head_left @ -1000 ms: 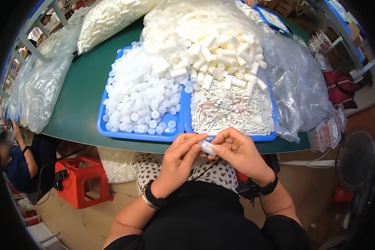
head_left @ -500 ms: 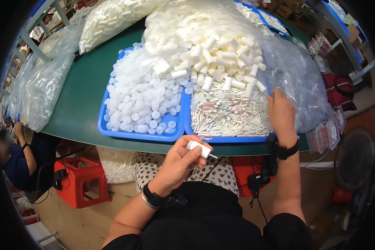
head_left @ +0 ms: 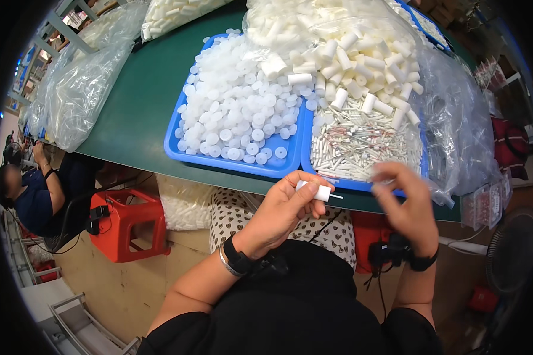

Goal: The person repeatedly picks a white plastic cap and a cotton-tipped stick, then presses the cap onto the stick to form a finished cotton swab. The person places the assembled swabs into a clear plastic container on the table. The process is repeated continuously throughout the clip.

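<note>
My left hand is closed round a white foam cylinder, just off the front edge of the table. A thin pale rod sticks out of the cylinder's right end. Near the front right corner of the right tray is my right hand, apart from the left one. Motion smears its fingers, so whether they hold anything does not show. Beyond the hands, thin white sticks lie heaped in the right blue tray, with loose white cylinders piled behind them. Translucent round discs fill much of the left blue tray.
A big clear bag of cylinders lies across the back of both trays. Crumpled plastic borders the right tray. On the floor at left stands a red stool; another person sits beyond it. A fan is at far right.
My right hand has left the sticks' right edge and come down toward me, blurred. The left hand still holds the cylinder. The whole view has shifted, with the trays now further right and higher.
</note>
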`<action>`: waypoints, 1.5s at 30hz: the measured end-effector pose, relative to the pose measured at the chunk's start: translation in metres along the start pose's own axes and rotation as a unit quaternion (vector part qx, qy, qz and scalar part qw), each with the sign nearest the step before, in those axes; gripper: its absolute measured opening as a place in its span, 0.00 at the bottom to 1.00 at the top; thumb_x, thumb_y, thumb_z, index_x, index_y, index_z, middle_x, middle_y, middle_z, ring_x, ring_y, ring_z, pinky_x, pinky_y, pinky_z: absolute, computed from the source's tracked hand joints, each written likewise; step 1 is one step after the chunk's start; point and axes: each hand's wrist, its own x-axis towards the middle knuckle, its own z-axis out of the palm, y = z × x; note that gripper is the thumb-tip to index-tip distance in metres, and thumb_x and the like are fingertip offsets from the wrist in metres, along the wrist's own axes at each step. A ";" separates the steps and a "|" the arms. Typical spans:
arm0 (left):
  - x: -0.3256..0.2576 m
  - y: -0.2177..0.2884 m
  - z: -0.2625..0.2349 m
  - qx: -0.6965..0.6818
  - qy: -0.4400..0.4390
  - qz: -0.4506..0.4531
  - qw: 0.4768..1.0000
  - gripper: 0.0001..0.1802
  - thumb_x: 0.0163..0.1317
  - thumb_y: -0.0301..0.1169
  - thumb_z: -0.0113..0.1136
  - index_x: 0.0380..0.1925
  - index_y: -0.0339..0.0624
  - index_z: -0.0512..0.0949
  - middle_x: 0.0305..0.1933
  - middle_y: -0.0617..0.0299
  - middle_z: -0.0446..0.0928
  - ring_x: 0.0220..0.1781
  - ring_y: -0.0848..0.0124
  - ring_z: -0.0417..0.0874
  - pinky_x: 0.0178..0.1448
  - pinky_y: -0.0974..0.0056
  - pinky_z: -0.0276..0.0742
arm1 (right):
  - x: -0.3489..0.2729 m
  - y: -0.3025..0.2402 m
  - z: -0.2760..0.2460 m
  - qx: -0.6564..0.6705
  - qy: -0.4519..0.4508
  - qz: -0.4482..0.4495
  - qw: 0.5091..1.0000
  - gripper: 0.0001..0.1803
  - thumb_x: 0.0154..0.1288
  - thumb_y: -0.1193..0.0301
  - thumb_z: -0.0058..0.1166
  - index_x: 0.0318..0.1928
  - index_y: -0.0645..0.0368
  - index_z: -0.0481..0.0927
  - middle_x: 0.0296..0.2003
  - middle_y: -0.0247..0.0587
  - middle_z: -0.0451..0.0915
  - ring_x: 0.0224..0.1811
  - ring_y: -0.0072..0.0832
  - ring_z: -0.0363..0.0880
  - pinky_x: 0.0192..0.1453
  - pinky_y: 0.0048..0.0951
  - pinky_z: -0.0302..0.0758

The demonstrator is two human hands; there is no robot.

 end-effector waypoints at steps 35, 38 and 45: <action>0.003 -0.017 0.015 -0.064 -0.054 0.032 0.996 0.31 0.78 0.41 0.33 0.73 0.34 0.54 0.77 0.50 0.55 0.77 0.61 0.59 0.79 0.57 0.52 | -0.014 0.002 0.081 0.007 0.014 -0.133 0.991 0.16 0.63 0.75 0.61 0.49 0.62 0.72 0.40 0.50 0.78 0.37 0.49 0.81 0.38 0.40 0.79; 0.003 -0.018 0.009 -0.091 -0.055 0.008 0.994 0.30 0.78 0.41 0.33 0.72 0.34 0.56 0.77 0.51 0.55 0.76 0.63 0.60 0.78 0.58 0.53 | -0.012 0.007 0.077 -0.032 0.001 -0.151 0.988 0.14 0.64 0.74 0.60 0.48 0.63 0.74 0.37 0.49 0.79 0.34 0.47 0.81 0.36 0.40 0.78; 0.001 -0.026 0.012 -0.155 -0.045 -0.010 0.987 0.29 0.77 0.43 0.40 0.70 0.37 0.61 0.75 0.56 0.60 0.75 0.65 0.61 0.78 0.57 0.56 | -0.010 0.009 0.085 -0.035 0.004 -0.181 0.983 0.13 0.62 0.75 0.59 0.46 0.65 0.75 0.32 0.48 0.78 0.30 0.43 0.80 0.31 0.39 0.75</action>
